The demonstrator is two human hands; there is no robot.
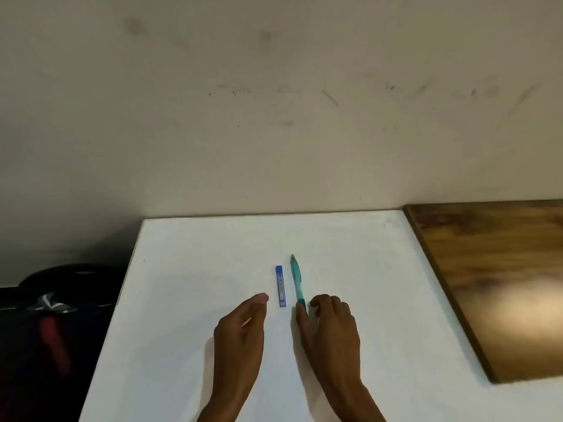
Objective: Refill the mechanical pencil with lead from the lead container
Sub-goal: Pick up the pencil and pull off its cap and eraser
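Note:
A teal mechanical pencil (296, 278) lies flat on the white table (198, 269), pointing away from me. Just left of it, parallel and apart, lies a slim blue lead container (280, 286). My right hand (330, 324) rests at the pencil's near end, thumb and curled fingers on either side of it, touching but not lifting it. My left hand (243, 327) hovers edge-on a little left of the container's near end, fingers extended, holding nothing.
A brown wooden board (493, 278) lies on the table's right side. The stained cream wall (274, 102) rises right behind the table's far edge. Dark bags (54, 315) sit on the floor beyond the table's left edge.

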